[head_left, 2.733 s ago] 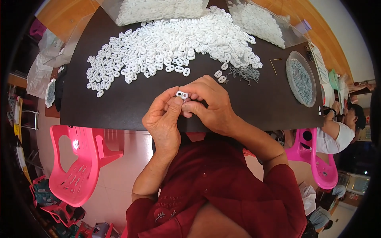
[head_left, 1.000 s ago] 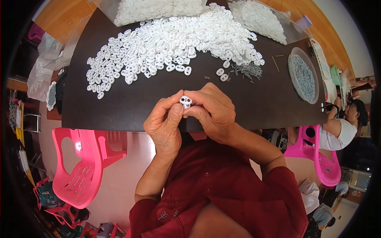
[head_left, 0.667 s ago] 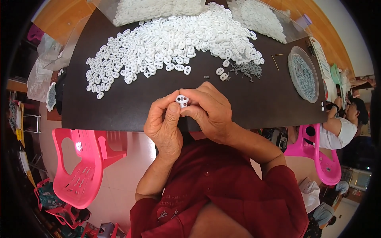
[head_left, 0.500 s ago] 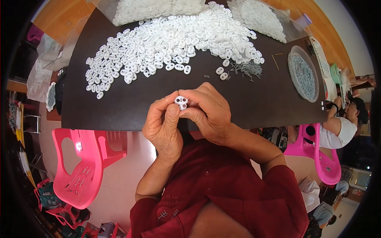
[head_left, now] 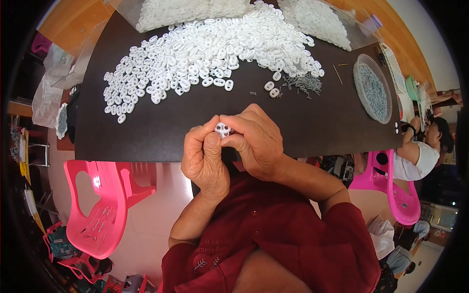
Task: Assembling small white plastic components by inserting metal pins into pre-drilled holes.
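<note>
Close to the table's near edge, both hands meet around a small white plastic cord lock (head_left: pixel 223 129) with round holes. My left hand (head_left: pixel 207 158) pinches it from the left between thumb and fingers. From the other side, the thumb and forefinger of my right hand (head_left: pixel 260 144) press on it. Fingertips cover part of the piece, so whether its parts are fully joined cannot be told. Beyond the hands spreads a big heap of white oval two-holed pieces (head_left: pixel 210 56). To its right lies a pile of small grey springs (head_left: pixel 308 85); a single spring (head_left: pixel 252 93) lies apart.
A round clear tub (head_left: pixel 390 107) of grey springs stands at the right. Clear bins of white pieces (head_left: pixel 193 12) line the back. Thin brass-coloured rods (head_left: pixel 338 74) lie near the tub. A pink chair (head_left: pixel 100 215) is at left; another person (head_left: pixel 415 161) sits at right.
The white parts between my fingers look turned and pressed closer together. My left hand has shifted slightly right, and both hands keep their pinch.
</note>
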A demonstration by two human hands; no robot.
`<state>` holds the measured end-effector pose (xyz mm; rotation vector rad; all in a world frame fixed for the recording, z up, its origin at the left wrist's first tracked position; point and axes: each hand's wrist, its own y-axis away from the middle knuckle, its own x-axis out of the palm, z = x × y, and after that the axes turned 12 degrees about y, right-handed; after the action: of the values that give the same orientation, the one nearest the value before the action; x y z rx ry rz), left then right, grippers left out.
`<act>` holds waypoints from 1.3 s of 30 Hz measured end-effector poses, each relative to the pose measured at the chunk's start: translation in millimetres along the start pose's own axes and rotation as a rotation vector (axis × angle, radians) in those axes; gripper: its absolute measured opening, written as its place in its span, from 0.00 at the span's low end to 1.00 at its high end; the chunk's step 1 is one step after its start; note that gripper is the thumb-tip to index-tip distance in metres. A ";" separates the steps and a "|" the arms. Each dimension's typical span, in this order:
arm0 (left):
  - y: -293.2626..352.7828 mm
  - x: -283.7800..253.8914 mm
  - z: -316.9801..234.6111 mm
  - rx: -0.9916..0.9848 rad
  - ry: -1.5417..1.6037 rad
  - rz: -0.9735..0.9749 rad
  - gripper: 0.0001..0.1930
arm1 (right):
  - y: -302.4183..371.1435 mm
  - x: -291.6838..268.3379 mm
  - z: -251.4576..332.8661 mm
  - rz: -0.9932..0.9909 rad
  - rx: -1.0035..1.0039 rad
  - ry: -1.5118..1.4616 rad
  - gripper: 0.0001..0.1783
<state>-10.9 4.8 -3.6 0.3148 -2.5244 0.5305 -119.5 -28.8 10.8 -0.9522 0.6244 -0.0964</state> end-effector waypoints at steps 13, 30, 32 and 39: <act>2.5 2.0 8.0 0.087 -0.151 -0.039 0.10 | 2.2 7.2 -2.2 -0.075 -0.094 0.065 0.14; -1.5 14.2 -5.4 -0.220 -0.168 0.074 0.13 | -7.9 -33.1 -25.7 0.044 0.046 0.155 0.07; -9.0 8.7 -3.4 -0.243 -0.178 0.099 0.14 | -28.7 -64.9 -43.6 0.059 0.023 0.355 0.06; -29.1 -4.3 -13.1 -0.275 -0.264 0.089 0.12 | -145.9 -178.3 -167.6 -0.178 0.268 0.649 0.10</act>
<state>8.0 -15.1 13.1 0.1795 -2.8338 0.1779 -328.5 -176.2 136.4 -0.7054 1.0895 -0.6508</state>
